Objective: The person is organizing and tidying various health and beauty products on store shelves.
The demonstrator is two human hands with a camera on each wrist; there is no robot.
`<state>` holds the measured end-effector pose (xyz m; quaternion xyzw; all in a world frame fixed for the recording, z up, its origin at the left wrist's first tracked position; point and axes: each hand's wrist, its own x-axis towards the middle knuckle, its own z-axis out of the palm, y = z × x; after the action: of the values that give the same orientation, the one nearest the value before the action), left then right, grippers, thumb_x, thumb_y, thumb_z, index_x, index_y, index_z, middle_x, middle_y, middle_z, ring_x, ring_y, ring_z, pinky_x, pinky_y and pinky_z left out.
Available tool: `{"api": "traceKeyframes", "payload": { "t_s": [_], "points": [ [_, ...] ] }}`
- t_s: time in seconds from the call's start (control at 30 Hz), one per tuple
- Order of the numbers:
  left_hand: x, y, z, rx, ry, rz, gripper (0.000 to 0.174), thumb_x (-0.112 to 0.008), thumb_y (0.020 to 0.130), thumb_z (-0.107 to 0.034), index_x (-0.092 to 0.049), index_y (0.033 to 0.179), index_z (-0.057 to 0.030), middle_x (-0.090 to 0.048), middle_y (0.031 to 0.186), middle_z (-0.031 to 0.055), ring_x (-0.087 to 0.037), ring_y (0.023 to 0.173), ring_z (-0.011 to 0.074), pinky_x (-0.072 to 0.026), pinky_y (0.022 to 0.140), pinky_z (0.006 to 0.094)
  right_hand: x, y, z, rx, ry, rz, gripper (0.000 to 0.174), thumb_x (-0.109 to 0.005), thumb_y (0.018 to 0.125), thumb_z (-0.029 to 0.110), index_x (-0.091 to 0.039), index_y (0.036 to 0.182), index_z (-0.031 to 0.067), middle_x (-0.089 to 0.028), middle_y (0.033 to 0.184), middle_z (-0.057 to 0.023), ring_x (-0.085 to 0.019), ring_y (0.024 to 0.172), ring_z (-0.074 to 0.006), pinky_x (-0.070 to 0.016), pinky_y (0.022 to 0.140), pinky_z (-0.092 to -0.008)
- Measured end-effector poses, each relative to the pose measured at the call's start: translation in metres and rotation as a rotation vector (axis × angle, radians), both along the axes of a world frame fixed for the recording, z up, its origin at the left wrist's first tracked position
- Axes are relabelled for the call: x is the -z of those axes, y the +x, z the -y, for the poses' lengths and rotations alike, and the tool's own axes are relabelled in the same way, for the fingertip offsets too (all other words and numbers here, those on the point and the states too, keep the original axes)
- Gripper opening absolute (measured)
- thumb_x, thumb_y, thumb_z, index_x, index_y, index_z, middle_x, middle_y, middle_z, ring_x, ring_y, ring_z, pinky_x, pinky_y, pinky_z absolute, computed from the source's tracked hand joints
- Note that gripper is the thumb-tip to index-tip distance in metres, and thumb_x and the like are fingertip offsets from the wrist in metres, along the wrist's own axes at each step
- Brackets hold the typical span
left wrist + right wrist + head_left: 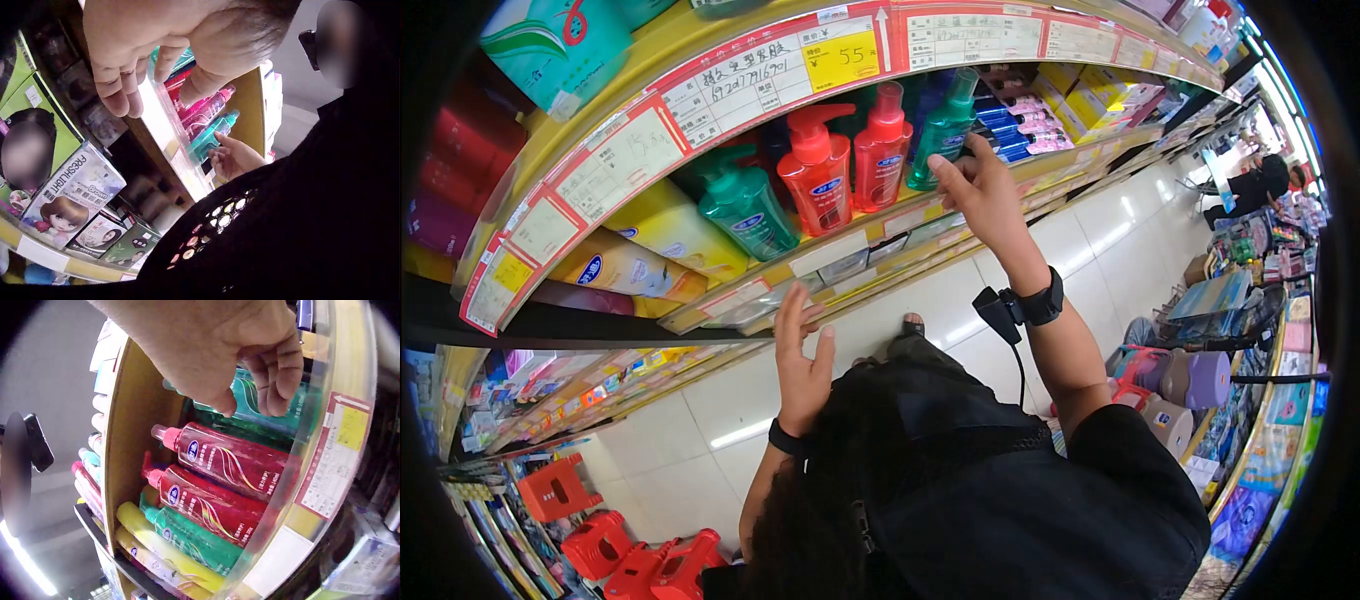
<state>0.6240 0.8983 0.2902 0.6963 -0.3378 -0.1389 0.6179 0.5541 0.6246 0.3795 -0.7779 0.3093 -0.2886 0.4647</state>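
A green spray bottle (943,135) stands on the shelf at the right of a row, with the right hand (985,195) at its right side, fingers bent near it. In the right wrist view, that hand (231,359) hangs over the green bottle (275,403); contact cannot be told. Left of it stand a red spray bottle (882,150), a red pump bottle (818,175) and a green pump bottle (748,212). The left hand (802,360) is raised in front of the shelf, fingers loosely extended, holding nothing; the left wrist view shows it (181,44) too.
Yellow bottles (675,228) lie left of the row; pink-and-blue packages (1030,125) are at its right. A price strip (740,85) runs along the upper shelf edge. Red stools (600,540) stand at the lower left. Across the aisle (1100,230), goods and a person (1260,185) are on the right.
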Motion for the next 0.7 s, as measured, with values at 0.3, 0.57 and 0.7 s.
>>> {"api": "traceKeyframes", "payload": {
  "t_s": [0.3,0.57,0.7],
  "points": [
    [0.005,-0.002,-0.002,-0.025,-0.003,-0.093,0.050,-0.054,0.089,-0.004,-0.040,0.137,-0.0031,-0.036,0.142,0.0135,-0.054,0.112,0.0235,-0.0445,0.090,0.0325,0.006,-0.003,0.004,-0.030,-0.008,-0.004,0.068,-0.067,0.085,0.031,-0.038,0.128,-0.0137,-0.061,0.067,-0.0083,-0.059,0.059,-0.0130,-0.0457,0.055,-0.0272],
    [0.037,-0.004,-0.025,-0.055,0.124,-0.065,0.046,-0.055,0.089,-0.007,-0.045,0.133,-0.0027,-0.047,0.132,0.0150,-0.055,0.110,0.0238,-0.0455,0.087,0.0330,0.013,-0.023,-0.016,-0.024,-0.146,0.103,0.051,-0.066,0.086,0.019,-0.043,0.124,-0.0048,-0.064,0.076,-0.0100,-0.060,0.060,-0.0167,-0.0462,0.056,-0.0298],
    [0.051,-0.008,-0.041,-0.040,0.236,-0.018,0.041,-0.055,0.089,-0.008,-0.050,0.129,-0.0029,-0.055,0.121,0.0158,-0.056,0.107,0.0247,-0.0462,0.086,0.0338,0.020,-0.035,-0.020,-0.042,-0.132,0.097,0.035,-0.064,0.087,0.016,-0.047,0.113,-0.0002,-0.063,0.074,-0.0108,-0.059,0.059,-0.0174,-0.0452,0.055,-0.0302]
  ]
}}
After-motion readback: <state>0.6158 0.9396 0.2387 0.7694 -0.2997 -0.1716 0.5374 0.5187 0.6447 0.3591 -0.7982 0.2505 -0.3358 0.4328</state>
